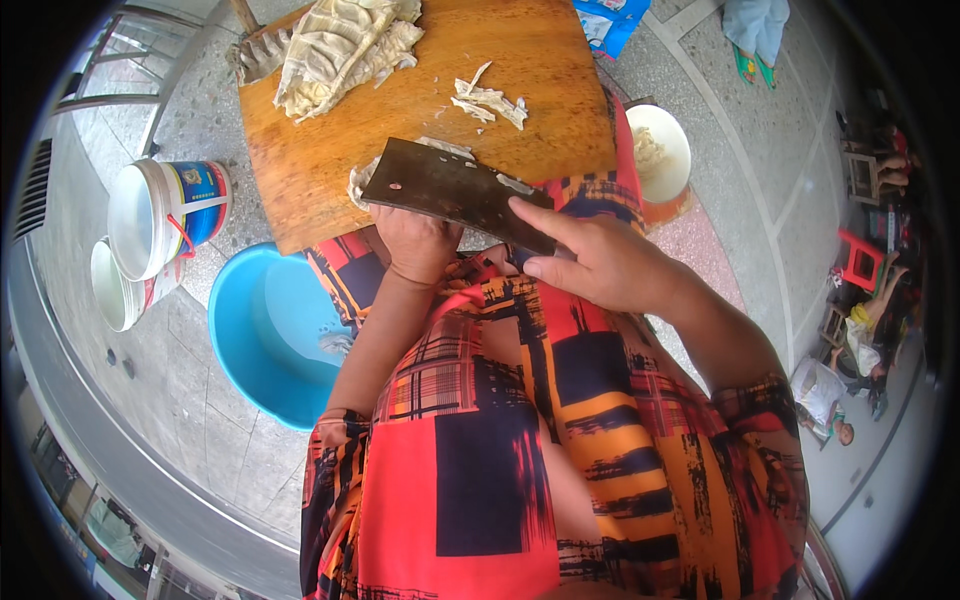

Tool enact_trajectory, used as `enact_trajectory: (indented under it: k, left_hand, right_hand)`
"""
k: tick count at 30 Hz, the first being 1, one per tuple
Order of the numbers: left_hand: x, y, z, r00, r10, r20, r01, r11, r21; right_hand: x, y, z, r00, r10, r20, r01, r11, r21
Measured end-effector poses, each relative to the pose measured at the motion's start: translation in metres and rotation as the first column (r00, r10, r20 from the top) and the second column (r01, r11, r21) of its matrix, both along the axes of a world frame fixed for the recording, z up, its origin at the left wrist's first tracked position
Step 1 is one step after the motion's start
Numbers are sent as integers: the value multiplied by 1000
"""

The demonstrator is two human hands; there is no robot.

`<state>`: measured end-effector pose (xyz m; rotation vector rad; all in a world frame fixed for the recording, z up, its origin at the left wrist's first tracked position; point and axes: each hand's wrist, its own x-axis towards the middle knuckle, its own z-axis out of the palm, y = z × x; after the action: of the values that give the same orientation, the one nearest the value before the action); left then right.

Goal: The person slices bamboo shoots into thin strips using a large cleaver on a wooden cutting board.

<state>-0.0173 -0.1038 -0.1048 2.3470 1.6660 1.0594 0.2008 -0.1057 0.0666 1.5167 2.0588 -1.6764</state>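
Observation:
My right hand [600, 255] grips a dark, wide-bladed cleaver [457, 187], its index finger stretched along the blade. The blade lies tilted across the near edge of a wooden board [322, 172], with pale scraps stuck to it. Partly beneath the blade is my left hand [416, 240], its fingers mostly hidden. Right by that hand, a pale, wrinkled food piece [362, 182] pokes out from under the cleaver. Farther up the board lie a stack of ridged, whitish food sheets [349, 56] and a few cut strips [489, 101].
A blue plastic basin [247, 360] with liquid stands left of my legs, near white buckets [139, 221]. To the right, a white bowl [671, 176] holds pale pieces. A person's feet in green sandals [754, 69] are at upper right; people sit near a red stool [860, 260].

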Motion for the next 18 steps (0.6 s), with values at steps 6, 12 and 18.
enact_trajectory:
  k: [6, 12, 18]
  left_hand:
    - [2, 3, 8, 1000, -15, 27, 14, 999, 52]
    - [1, 2, 5, 1000, 10, 17, -10, 999, 35]
    - [3, 1, 5, 1000, 4, 26, -4, 1000, 24]
  right_hand:
    - [-15, 10, -16, 996, -50, -79, 56, 995, 79]
    - [-24, 15, -6, 999, 22, 49, -26, 997, 79]
    - [-5, 6, -19, 999, 6, -54, 3, 988, 157]
